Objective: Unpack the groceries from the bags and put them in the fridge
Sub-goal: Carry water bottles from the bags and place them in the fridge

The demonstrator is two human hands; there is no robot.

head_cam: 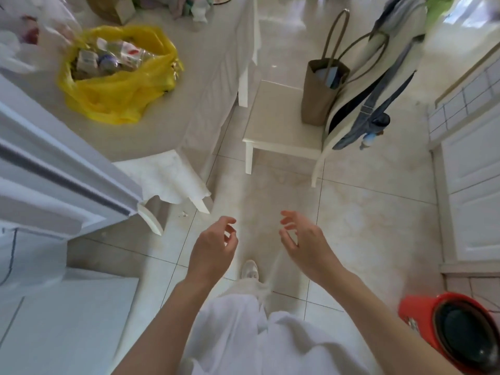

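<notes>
My left hand [213,244] and right hand [303,239] hang loose, holding nothing, and the yellow bag [116,74], full of packets, sits open-side-up on the table [189,77], far ahead to their left.

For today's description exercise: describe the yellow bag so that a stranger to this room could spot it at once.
Start at the table with the pale cloth, upper left. The yellow bag sits on it near the front edge, mouth open, showing packaged goods. Its neighbours are a clear bag and a brown paper bag; only this one is bright yellow.

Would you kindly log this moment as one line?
left hand: empty, open | right hand: empty, open | yellow bag: on table, still full
</notes>
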